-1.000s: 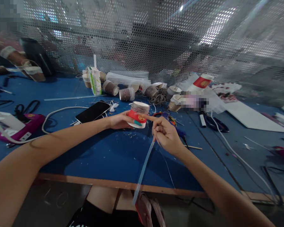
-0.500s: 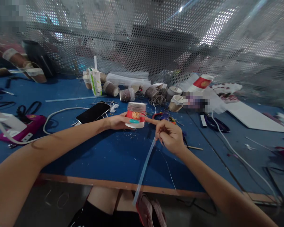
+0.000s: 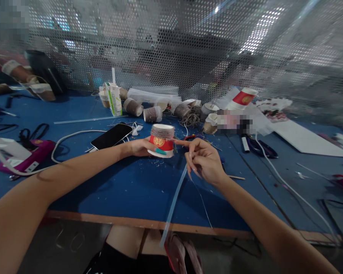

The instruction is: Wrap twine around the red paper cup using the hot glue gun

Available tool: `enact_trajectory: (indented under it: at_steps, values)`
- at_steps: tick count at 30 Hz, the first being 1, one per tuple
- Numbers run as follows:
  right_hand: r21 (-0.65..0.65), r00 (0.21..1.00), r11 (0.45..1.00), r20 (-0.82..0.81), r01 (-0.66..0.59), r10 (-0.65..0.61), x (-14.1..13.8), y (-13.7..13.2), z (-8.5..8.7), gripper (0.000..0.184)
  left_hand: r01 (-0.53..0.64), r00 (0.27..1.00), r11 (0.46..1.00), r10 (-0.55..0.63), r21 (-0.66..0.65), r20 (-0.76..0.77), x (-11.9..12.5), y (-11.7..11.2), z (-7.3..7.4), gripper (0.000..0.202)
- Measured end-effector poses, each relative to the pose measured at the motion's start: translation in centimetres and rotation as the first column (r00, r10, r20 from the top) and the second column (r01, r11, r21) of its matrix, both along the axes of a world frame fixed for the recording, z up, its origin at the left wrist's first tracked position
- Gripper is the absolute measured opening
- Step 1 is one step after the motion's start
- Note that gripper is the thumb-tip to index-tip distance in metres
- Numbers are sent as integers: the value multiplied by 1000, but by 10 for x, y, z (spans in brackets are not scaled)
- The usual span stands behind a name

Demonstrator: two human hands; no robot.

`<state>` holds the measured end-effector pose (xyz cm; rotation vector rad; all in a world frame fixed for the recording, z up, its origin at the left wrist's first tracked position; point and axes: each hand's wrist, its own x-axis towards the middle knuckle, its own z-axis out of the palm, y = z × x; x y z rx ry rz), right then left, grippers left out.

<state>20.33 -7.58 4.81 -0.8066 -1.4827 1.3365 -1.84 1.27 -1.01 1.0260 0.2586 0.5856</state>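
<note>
My left hand (image 3: 143, 147) grips a paper cup (image 3: 167, 145) from its left side, with the thumb across the front. The cup is red and white with a gold emblem, and brown cord (image 3: 162, 131) is wound round its upper part. My right hand (image 3: 204, 160) is just to the right, its index finger stretched to the cup's side near the cord. Its other fingers curl loosely; what lies in them, if anything, I cannot make out. Below it a pale flat strip (image 3: 175, 194) runs over the table edge, and a fine thread (image 3: 202, 201) lies nearby.
A black-screened phone (image 3: 112, 136) lies left of the cup, near a white cable (image 3: 71, 135). Behind stand a drink carton (image 3: 114, 99), several cord-wound cups (image 3: 153, 113) and a tangle of cord (image 3: 194, 116). Another red-and-white cup (image 3: 244, 99) and scissors (image 3: 264, 149) are at right.
The cup has turned and shifted slightly left in my left hand, its emblem now further left. My right hand's curled fingers have loosened a little, its index finger still at the cup.
</note>
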Motion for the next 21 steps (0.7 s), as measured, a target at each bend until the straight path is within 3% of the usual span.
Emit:
enact_trajectory:
  at_steps: [6,10,13,17,21]
  values:
    - [-106,982,981,-79,165,-174,7,10,2,22,25,1000,1000,-25,17,-2,-2,2,-2,63]
    - [-13,950,958,-130,285,-285,10,12,-1,23,15,1000,1000,-15,7,6,-1,2,-2,72]
    - [37,981,988,-130,149,-143,7,5,-1,24,8,1000,1000,-8,18,-16,1,1,-2,64]
    - [-36,993,993,-32,-115,114,-1,-4,-1,28,26,1000,999,-26,30,-9,4,0,0,59]
    - [-57,983,981,-27,-184,182,-3,-5,-2,36,25,999,999,-27,38,38,5,-2,5,64]
